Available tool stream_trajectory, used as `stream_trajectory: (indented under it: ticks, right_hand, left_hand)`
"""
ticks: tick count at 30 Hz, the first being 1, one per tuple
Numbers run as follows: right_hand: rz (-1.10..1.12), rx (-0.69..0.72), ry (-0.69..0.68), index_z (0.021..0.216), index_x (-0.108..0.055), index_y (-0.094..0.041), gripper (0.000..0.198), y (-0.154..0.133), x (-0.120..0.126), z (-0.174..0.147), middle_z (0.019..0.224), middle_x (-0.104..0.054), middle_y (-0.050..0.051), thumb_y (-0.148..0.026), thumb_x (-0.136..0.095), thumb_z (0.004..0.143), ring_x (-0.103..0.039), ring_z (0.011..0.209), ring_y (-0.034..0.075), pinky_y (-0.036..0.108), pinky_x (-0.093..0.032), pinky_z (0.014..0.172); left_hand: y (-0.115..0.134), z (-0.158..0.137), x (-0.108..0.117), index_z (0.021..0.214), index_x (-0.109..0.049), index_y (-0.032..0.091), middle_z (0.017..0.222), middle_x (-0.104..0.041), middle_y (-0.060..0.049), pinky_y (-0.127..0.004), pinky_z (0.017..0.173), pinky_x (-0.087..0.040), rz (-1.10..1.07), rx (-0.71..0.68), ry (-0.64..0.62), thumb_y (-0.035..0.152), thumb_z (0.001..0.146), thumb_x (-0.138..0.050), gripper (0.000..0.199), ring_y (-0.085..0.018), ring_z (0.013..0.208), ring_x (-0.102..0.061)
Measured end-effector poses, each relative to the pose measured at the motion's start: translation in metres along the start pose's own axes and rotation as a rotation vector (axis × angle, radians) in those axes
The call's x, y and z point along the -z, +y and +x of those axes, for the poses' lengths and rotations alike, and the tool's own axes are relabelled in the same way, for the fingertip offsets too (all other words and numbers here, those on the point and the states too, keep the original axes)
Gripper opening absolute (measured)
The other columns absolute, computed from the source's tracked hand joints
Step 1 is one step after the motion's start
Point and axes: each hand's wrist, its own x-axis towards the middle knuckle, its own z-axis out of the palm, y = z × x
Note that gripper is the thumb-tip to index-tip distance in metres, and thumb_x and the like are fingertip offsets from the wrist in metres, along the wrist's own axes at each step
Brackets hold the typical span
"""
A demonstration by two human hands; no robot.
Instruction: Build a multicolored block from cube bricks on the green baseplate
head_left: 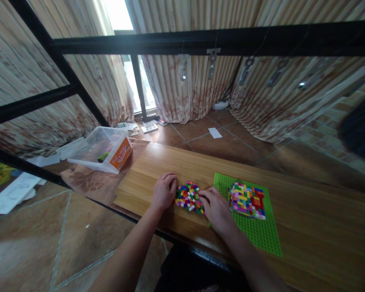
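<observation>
A loose pile of small coloured toy bricks [188,196] lies on the wooden tabletop between my hands. My left hand [165,191] rests at the pile's left side, fingers loosely curved, with no brick visible in it. At the right edge of the pile, the fingertips of my right hand [217,209] come together among the bricks; whether one is between them is too small to tell. To the right, a green studded baseplate [261,237] carries a block built from many coloured bricks [246,199]. My right wrist passes over the baseplate's left part.
A clear plastic bin [92,164] with an orange label stands left of the wooden table [316,227], with a few green and pink pieces inside. Black metal bars [200,44] cross ahead, hung with clips. Papers and a small book [149,128] lie on the tiled floor near striped curtains.
</observation>
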Motion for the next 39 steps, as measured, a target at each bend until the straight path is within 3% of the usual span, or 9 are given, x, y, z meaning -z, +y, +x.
stream_trajectory:
  ticks: [4, 9, 15, 26, 30, 34, 39]
  right_hand:
    - [-0.074, -0.007, 0.030, 0.096, -0.070, -0.018, 0.024, -0.004, 0.000, -0.001, 0.099, -0.062, 0.007, -0.015, -0.047, 0.091, -0.061, 0.089, 0.017, 0.028, -0.045, 0.081]
    - [-0.099, -0.037, -0.033, 0.102, -0.069, -0.018, 0.021, -0.012, 0.001, 0.003, 0.102, -0.061, 0.007, -0.020, -0.053, 0.089, -0.060, 0.093, 0.018, 0.028, -0.043, 0.085]
    - [-0.171, -0.115, -0.093, 0.088, -0.066, -0.018, 0.013, -0.020, 0.000, 0.012, 0.098, -0.060, 0.007, -0.020, -0.053, 0.087, -0.058, 0.094, 0.019, 0.029, -0.041, 0.086]
    - [-0.165, 0.066, 0.071, 0.083, -0.058, -0.022, 0.010, -0.020, -0.004, 0.002, 0.093, -0.058, 0.005, -0.013, -0.054, 0.083, -0.051, 0.091, 0.021, 0.033, -0.042, 0.081]
    - [-0.144, 0.097, 0.073, 0.080, -0.058, -0.022, 0.009, -0.019, -0.003, 0.003, 0.085, -0.060, 0.004, -0.013, -0.057, 0.082, -0.051, 0.088, 0.021, 0.033, -0.041, 0.079]
    - [0.008, 0.063, 0.068, 0.079, -0.062, -0.021, 0.010, -0.020, 0.000, 0.003, 0.081, -0.064, 0.003, -0.015, -0.055, 0.084, -0.056, 0.084, 0.019, 0.033, -0.043, 0.079]
    - [0.496, -0.060, 0.131, 0.085, -0.069, -0.021, 0.013, -0.020, 0.016, -0.007, 0.086, -0.070, 0.002, -0.023, -0.057, 0.083, -0.064, 0.079, 0.016, 0.030, -0.049, 0.076]
  left_hand:
    - [-0.001, 0.000, -0.001, 0.092, -0.069, 0.020, 0.106, -0.068, -0.006, -0.037, 0.094, -0.050, 0.021, -0.027, 0.005, 0.019, 0.089, -0.051, 0.018, -0.020, 0.102, -0.060]
    - [0.000, 0.000, -0.001, 0.091, -0.068, 0.020, 0.105, -0.068, -0.007, -0.037, 0.094, -0.050, 0.042, -0.035, 0.009, 0.019, 0.089, -0.051, 0.017, -0.020, 0.103, -0.060]
    - [0.002, 0.001, 0.001, 0.091, -0.068, 0.019, 0.106, -0.068, -0.007, -0.037, 0.095, -0.050, 0.042, -0.033, -0.006, 0.018, 0.088, -0.051, 0.018, -0.021, 0.102, -0.059]
    - [0.007, 0.003, 0.006, 0.089, -0.069, 0.021, 0.102, -0.069, -0.006, -0.038, 0.095, -0.049, 0.010, -0.014, 0.000, 0.023, 0.089, -0.050, 0.019, -0.020, 0.101, -0.060]
    - [0.007, 0.004, 0.006, 0.089, -0.069, 0.020, 0.101, -0.069, -0.007, -0.037, 0.095, -0.049, -0.003, -0.002, 0.003, 0.025, 0.089, -0.049, 0.020, -0.020, 0.101, -0.061]
    - [0.004, 0.004, 0.008, 0.091, -0.069, 0.020, 0.100, -0.069, -0.007, -0.038, 0.096, -0.048, -0.049, 0.031, 0.029, 0.027, 0.089, -0.050, 0.020, -0.021, 0.101, -0.062]
    - [0.023, -0.012, 0.019, 0.104, -0.066, 0.019, 0.106, -0.068, -0.008, -0.039, 0.096, -0.047, -0.219, 0.122, 0.172, 0.031, 0.086, -0.056, 0.024, -0.022, 0.104, -0.061]
